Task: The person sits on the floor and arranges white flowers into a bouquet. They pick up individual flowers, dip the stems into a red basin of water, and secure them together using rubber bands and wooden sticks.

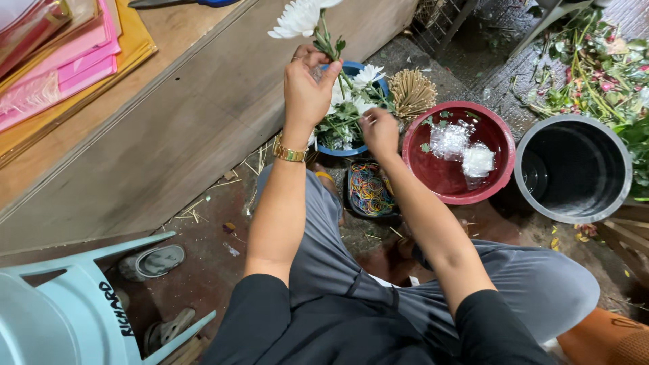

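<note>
Left hand (305, 91) grips flower stem (327, 42) (raised)

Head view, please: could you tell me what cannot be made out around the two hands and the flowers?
- White flower: bloom cut off by the top edge.
- Left hand: fingertips on the stem are turned away, so the grip is unclear.
- Right hand: its fingertips are hidden, so any hold is unclear.
- Blue bowl: mostly hidden by hands and flowers.

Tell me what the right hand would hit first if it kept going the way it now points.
The right hand points down into the blue bowl of white flowers. Going straight on, it would most likely meet the green stems and leaves in that bowl first, though depth is hard to judge from above.
</note>
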